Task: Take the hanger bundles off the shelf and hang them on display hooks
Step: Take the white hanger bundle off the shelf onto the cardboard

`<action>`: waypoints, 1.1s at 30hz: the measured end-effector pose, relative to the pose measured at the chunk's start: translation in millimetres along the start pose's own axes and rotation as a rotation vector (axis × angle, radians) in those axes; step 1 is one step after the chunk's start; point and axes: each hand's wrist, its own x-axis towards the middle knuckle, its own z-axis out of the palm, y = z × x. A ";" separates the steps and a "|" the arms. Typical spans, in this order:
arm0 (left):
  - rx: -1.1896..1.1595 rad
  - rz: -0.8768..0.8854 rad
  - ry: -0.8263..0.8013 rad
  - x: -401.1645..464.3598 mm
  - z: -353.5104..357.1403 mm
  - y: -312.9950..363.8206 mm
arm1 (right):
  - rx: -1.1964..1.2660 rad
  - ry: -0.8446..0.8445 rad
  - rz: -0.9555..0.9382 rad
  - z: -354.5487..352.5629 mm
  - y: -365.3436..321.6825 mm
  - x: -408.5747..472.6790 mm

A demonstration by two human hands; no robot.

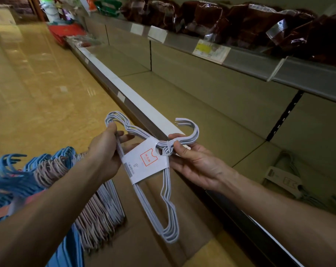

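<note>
A: How is the grip?

B: Left hand (pixel 103 151) curls round one shoulder of the white hanger bundle (pixel 150 170); right hand (pixel 192 162) pinches its necks, beside the paper band (pixel 146 162).

A: Where is it?

B: Held just off the shelf (pixel 182 105) edge.

A: Risks?

B: I'd guess the hooks (pixel 190 130) could snag that edge, or the band could slip.

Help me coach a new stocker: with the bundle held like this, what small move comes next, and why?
Probably swing the white wire hanger bundle left toward the hung blue and pink hanger bundles, hooks leading. Both the left hand and right hand already grip it, clear of the beige metal shelf.
</note>
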 end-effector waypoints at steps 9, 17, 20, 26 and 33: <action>0.360 0.141 0.084 12.1 -52.5 17.9 | -0.231 0.179 -0.017 -4.4 30.7 35.6; 0.244 0.236 0.145 10.5 -77.6 31.9 | -0.648 0.270 -0.070 -5.2 73.1 82.5; 0.190 0.243 0.173 9.7 -86.2 31.6 | -0.872 0.240 -0.093 -0.9 85.9 98.2; 0.106 0.246 0.231 11.9 -104.0 38.4 | -1.117 0.230 -0.108 22.9 115.5 122.4; 0.073 0.240 0.218 7.7 -115.3 39.9 | -1.269 0.144 -0.153 46.1 149.0 136.8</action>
